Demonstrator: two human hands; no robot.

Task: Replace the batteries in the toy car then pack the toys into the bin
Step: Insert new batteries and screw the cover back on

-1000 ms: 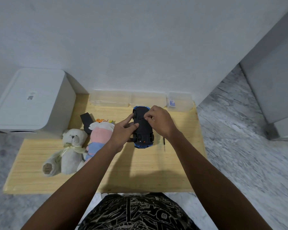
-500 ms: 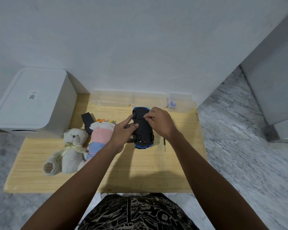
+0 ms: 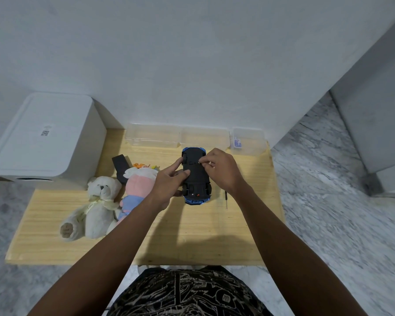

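The blue toy car lies upside down above the wooden table, its black underside facing me. My left hand grips the car's left side, thumb pressed on the underside. My right hand sits at the car's upper right, its fingertips pinching something small and pale at the underside; what it is I cannot tell. A white lidded bin stands at the table's left end. A cream teddy bear and a pink-and-blue plush doll lie left of the car.
A thin screwdriver lies on the table right of the car. Clear plastic boxes line the back edge, the rightmost holding a small blue-white item. A black flat object and orange bits lie behind the doll. Marble floor surrounds the table.
My right hand's fingertips have shifted slightly on the car's underside and now pinch a small pale item. The car and my left hand have hardly moved.
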